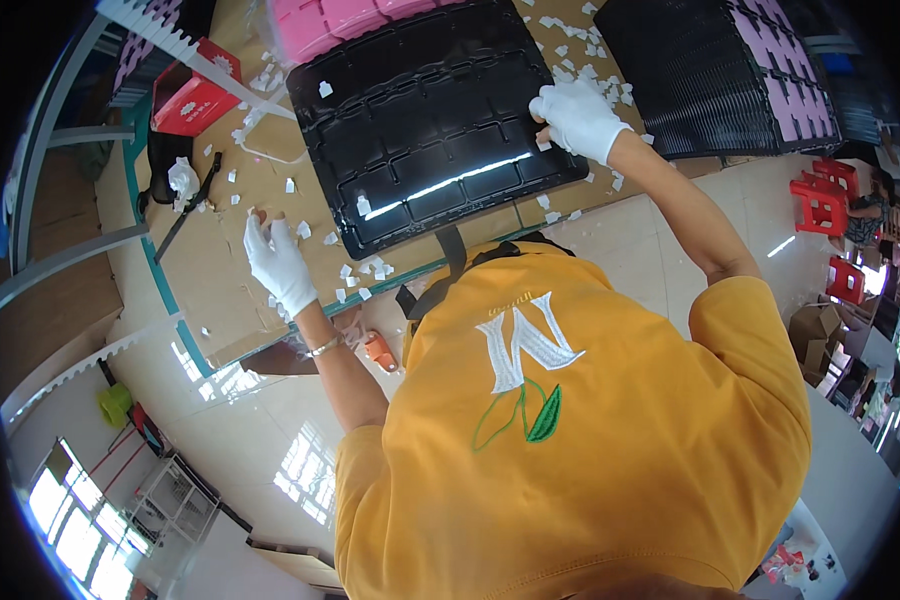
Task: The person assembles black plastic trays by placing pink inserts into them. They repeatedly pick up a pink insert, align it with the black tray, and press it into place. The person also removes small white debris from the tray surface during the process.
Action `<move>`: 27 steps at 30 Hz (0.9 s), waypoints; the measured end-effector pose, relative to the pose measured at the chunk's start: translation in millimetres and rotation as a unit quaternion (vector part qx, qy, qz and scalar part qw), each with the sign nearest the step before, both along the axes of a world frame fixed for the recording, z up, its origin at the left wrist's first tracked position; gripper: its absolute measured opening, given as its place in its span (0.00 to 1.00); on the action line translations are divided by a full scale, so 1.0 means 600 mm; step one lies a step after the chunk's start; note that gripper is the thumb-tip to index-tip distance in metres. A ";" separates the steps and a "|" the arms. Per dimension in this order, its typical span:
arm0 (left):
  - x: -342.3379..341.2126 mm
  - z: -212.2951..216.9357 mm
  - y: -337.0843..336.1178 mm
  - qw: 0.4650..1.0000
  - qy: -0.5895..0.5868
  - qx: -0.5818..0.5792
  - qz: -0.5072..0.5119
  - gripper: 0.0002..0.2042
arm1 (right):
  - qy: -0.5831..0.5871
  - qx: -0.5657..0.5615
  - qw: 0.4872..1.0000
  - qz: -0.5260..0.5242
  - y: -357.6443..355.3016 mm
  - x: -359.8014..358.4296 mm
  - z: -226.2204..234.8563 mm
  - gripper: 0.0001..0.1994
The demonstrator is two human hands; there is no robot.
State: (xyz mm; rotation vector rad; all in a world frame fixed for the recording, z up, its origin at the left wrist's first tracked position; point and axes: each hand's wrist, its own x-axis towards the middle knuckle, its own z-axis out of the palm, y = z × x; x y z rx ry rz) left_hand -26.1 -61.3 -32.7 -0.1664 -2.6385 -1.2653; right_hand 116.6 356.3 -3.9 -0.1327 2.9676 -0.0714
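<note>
A black plastic tray (pixel 440 120) with molded shallow compartments lies on the cardboard-covered table in front of me. My right hand (pixel 582 118), in a white glove with bare fingertips, is over the tray's right edge. Its fingers are curled, and a small white piece (pixel 543 145) shows at the thumb tip. To the left of the tray, my left hand (pixel 278 262) hovers near the table's front edge, gloved the same way. Its fingers are stretched out and somewhat apart, with nothing seen in them. Two white bits, one a folded-looking scrap (pixel 325 90), lie in the tray.
Small white scraps (pixel 570 40) are strewn over the table (pixel 215 290). A tall stack of black trays with pink inserts (pixel 710 80) stands at right. Pink foam pieces (pixel 320 25) lie behind the tray. A red box (pixel 195 90) and a black strap-like tool (pixel 192 205) are at left.
</note>
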 end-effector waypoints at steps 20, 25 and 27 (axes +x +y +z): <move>0.062 -0.003 0.066 0.960 0.185 -0.194 -0.079 0.09 | -0.093 0.071 0.993 0.007 -0.049 0.065 0.022 0.15; 0.070 -0.001 0.086 0.971 0.117 -0.175 -0.117 0.08 | -0.123 0.125 0.984 0.033 -0.064 0.063 0.032 0.23; 0.072 0.002 0.091 0.959 0.107 -0.224 -0.138 0.08 | -0.144 0.134 0.980 0.041 -0.065 0.055 0.037 0.23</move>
